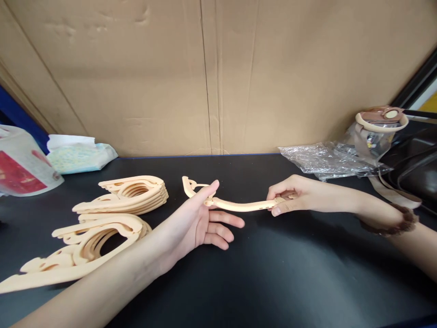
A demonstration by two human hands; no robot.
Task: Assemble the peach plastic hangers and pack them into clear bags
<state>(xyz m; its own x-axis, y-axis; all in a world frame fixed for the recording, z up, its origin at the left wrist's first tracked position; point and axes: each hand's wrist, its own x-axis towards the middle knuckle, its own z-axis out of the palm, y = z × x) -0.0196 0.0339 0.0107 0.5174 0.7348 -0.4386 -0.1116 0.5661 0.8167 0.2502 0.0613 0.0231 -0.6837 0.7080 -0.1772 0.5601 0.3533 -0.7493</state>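
A beige plastic folding hanger [244, 207] stretches between my hands above the dark tabletop. My right hand [290, 195] has its thumb and fingers closed on the right end. Around the hanger's middle joint is my left hand [205, 221], its thumb raised across it and the other fingers spread apart. The hanger's left arm curves up behind that thumb, partly hidden. To the left lie two stacks of folded beige hangers, a farther stack [150, 205] and a nearer stack [99, 262]. My left forearm covers part of the nearer one.
A cardboard wall [153, 82] closes off the back of the table. At the left stand a white and red container [23, 164] and a tissue pack [80, 155]. Clear plastic wrap [321, 159], a strapped bottle [377, 132] and a black bag [416, 159] are at the right.
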